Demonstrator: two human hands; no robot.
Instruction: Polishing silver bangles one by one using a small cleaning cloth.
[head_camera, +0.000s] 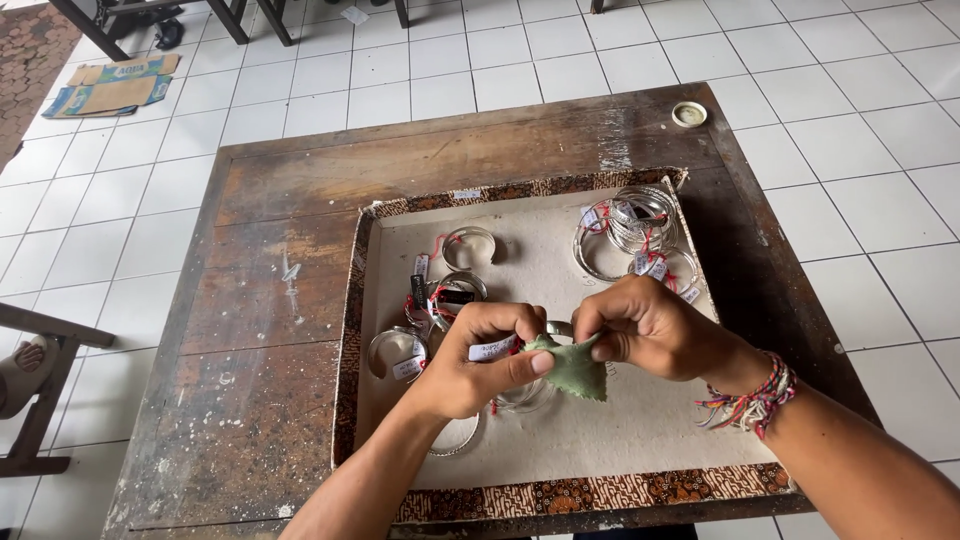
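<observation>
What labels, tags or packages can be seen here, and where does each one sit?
Flattened cardboard box: on the tiled floor, far left; brown with blue edges.
White paper tag: under the left hand, small strip.
White tags on red strings: on the silver bangles at the tray's far right.
White tag: on the bangle at the tray's left edge.
Dark tag: left of the tray's middle, narrow, upright.

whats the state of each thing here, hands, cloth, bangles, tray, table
left hand: closed on a tagged silver bangle, thumb on the cloth
right hand: pinching the green cloth
green cloth: crumpled, held between both hands
loose bangles: lying flat in the tray, tagged
bangle bundle: stacked, tied with red string
tray: flat on the table
wooden table: worn, paint-spattered
small round lid: lying at the table corner
</observation>
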